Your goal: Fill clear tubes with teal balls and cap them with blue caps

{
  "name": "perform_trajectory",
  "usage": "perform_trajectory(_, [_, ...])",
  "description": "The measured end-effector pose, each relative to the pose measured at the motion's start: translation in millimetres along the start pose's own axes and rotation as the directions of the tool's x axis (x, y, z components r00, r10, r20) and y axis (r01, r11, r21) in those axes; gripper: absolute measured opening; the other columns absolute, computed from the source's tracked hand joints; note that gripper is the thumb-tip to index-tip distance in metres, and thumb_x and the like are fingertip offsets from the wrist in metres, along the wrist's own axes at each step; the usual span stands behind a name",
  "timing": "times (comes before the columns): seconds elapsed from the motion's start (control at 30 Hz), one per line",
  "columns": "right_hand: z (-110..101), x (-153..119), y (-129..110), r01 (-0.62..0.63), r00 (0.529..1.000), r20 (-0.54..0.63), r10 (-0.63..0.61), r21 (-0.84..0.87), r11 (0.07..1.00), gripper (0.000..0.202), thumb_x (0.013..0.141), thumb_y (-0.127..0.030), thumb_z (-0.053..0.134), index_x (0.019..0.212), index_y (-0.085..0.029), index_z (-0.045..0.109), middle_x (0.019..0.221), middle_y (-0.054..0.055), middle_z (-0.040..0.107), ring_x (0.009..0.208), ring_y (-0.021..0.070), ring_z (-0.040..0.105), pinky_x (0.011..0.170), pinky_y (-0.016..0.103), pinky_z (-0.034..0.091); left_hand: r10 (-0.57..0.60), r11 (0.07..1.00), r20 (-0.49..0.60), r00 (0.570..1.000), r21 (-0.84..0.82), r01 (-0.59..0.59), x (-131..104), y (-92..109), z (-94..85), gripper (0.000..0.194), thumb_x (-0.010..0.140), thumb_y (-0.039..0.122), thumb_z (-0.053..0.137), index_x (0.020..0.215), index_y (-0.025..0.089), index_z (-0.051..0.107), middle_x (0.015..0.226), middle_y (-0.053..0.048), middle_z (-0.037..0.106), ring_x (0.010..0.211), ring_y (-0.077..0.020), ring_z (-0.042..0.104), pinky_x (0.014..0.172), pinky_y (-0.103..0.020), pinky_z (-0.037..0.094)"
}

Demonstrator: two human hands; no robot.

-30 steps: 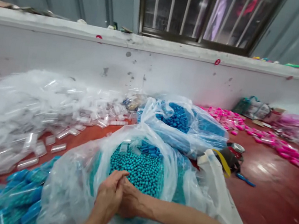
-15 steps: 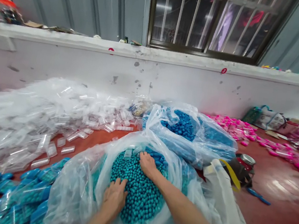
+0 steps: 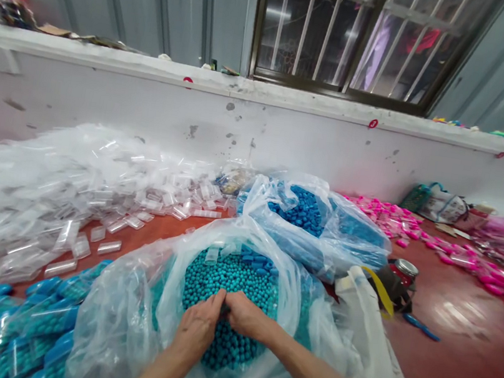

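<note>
A clear plastic bag stands open, full of small teal beads, with blue pieces and a few clear pieces at its far side. Above the beads, my left hand and my right hand meet at the fingertips. Both are closed on something small and dark that I cannot make out, mostly hidden by the fingers.
Clear plastic containers are heaped at the left, with filled teal packs nearer. Behind is a bag of blue pieces. Pink pieces, a lidded jar and a white sack lie right.
My right hand has come down and towards me from the far side of the beads, and my left hand has moved slightly up. Their fingertips now meet. The view has shifted slightly.
</note>
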State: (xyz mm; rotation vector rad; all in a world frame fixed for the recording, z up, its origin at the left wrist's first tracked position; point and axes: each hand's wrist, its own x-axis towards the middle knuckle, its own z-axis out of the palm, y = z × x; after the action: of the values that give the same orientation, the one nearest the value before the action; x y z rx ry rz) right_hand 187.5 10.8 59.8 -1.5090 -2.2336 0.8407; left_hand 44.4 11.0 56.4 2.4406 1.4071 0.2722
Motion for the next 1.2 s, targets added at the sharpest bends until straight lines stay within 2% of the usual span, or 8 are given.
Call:
perform_trajectory(0.13, [-13.9,0.9,5.7,-0.133,0.987,-0.054,0.151,0.253,0.958,0.035,0.073,-0.008,0.042,0.101,-0.017,0.062,0.081,0.002,0.068,0.065,0.0139,0.061,0.059,0.021,0.045,-0.170,0.946,0.078,0.982,-0.266,0.185,-5.4,-12.1,-4.0,0.037,0.074,0.010,0.047,0.110,0.015,0.054,0.089,-0.009,0.066,0.090,-0.0216,0.060,0.076,-0.028,0.042])
perform_trajectory(0.3, [-29.8,9.9,18.5,-0.170,0.920,-0.306,0.244,0.248,0.954,0.032,0.074,-0.010,0.043,0.096,-0.015,0.065,0.095,0.007,0.066,0.094,0.0197,0.058,0.083,0.029,0.044,-0.330,0.626,0.286,0.900,-0.647,0.435,-3.8,-29.5,-5.1,0.025,0.067,0.011,0.050,0.091,0.014,0.056,0.043,0.007,0.046,0.039,-0.0118,0.046,0.043,-0.021,0.035])
perform_trajectory(0.5, [-10.1,0.4,-4.6,-0.085,0.995,-0.011,0.097,0.394,0.915,0.031,0.070,-0.012,0.050,0.098,-0.018,0.062,0.077,0.001,0.064,0.064,0.0138,0.060,0.062,0.025,0.048,-0.272,0.478,0.232,0.934,-0.810,0.340,0.3,-24.2,-7.7,0.031,0.060,0.020,0.059,0.090,0.014,0.054,0.045,0.010,0.040,0.039,-0.0075,0.040,0.040,-0.019,0.032])
perform_trajectory(0.67, [13.7,-8.3,-21.5,-0.217,0.942,0.001,0.337,0.765,0.606,0.015,0.072,-0.015,0.045,0.087,-0.016,0.049,0.068,-0.003,0.055,0.059,0.0142,0.060,0.045,0.023,0.047,-0.304,0.100,0.213,0.929,-0.962,0.254,-4.6,-10.0,-0.7,0.043,0.058,0.035,0.064,0.092,0.013,0.052,0.064,0.003,0.056,0.055,-0.0105,0.053,0.051,-0.020,0.039])
perform_trajectory(0.73, [20.2,-13.7,-22.4,-0.237,0.927,-0.011,0.374,0.757,0.609,0.011,0.073,-0.016,0.045,0.084,-0.017,0.046,0.071,-0.002,0.055,0.062,0.0147,0.060,0.048,0.024,0.048,-0.325,0.200,0.205,0.923,-0.939,0.279,-8.5,-7.1,1.8,0.033,0.065,0.036,0.057,0.088,0.013,0.053,0.069,0.000,0.059,0.061,-0.0131,0.056,0.054,-0.022,0.040])
perform_trajectory(0.8, [20.5,-18.3,-19.1,-0.211,0.943,-0.087,0.321,0.589,0.780,0.005,0.075,-0.016,0.047,0.078,-0.018,0.049,0.074,-0.001,0.057,0.069,0.0147,0.060,0.060,0.027,0.049,-0.335,0.453,0.153,0.930,-0.839,0.302,-12.5,-8.4,0.3,0.022,0.070,0.031,0.051,0.085,0.014,0.053,0.075,-0.002,0.061,0.069,-0.0160,0.058,0.059,-0.024,0.042])
perform_trajectory(0.93, [5.2,-11.6,-0.1,-0.153,0.920,-0.350,0.176,0.092,0.984,0.011,0.080,-0.015,0.048,0.085,-0.017,0.058,0.092,0.005,0.059,0.093,0.0162,0.054,0.087,0.029,0.039,-0.180,0.928,0.137,0.974,-0.305,0.215,-15.1,-16.8,-9.4,0.013,0.071,0.016,0.047,0.083,0.016,0.051,0.083,-0.006,0.063,0.081,-0.0194,0.058,0.071,-0.028,0.040])
perform_trajectory(1.2, [6.8,27.2,29.3,-0.377,0.798,-0.482,0.363,0.072,0.924,0.023,0.088,-0.026,0.044,0.100,-0.015,0.060,0.108,0.011,0.057,0.101,0.0190,0.050,0.088,0.029,0.036,-0.215,0.964,0.243,0.946,-0.105,0.246,13.5,-2.7,13.6,0.009,0.074,0.016,0.047,0.077,0.013,0.055,0.095,-0.019,0.064,0.097,-0.0300,0.057,0.082,-0.038,0.038])
